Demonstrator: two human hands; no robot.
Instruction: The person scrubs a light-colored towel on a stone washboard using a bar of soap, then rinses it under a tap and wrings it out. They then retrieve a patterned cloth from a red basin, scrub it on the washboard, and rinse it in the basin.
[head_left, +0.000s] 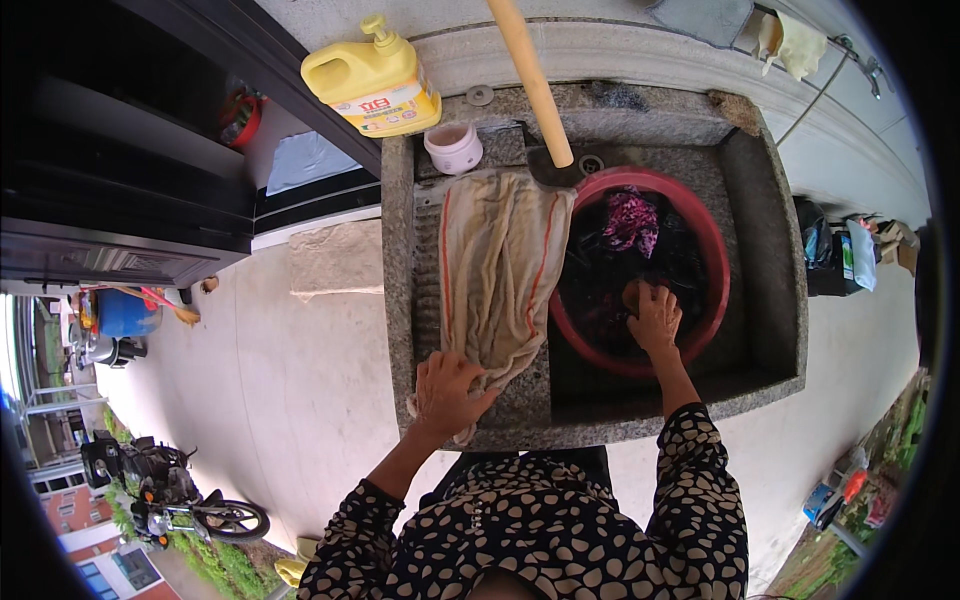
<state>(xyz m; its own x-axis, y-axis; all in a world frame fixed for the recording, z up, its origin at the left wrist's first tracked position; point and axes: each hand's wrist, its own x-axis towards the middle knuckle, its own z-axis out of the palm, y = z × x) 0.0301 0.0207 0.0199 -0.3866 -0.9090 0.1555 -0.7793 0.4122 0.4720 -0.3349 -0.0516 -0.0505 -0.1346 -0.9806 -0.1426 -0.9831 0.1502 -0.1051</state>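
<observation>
A beige cloth [490, 255] with red stripes lies wet and wrinkled over the ribbed washboard side of a stone sink [600, 437]. At its near left corner my left hand [447, 392] is closed on the bunched fabric, thumb pointing right. In the sink's basin stands a red tub [718, 255] of dark water and dark cloth. A pink and black patterned cloth [632, 220] shows at the tub's far side. Over the tub's near part, my right hand [656, 315] grips a brown rounded thing [631, 296], mostly covered by my fingers; its kind is unclear.
A yellow pump jug [375, 85] and a pale pink round container [453, 149] stand at the sink's far left. A wooden pole [532, 85] slants down to the sink's far edge. A stone slab [335, 258] lies on the floor to the left.
</observation>
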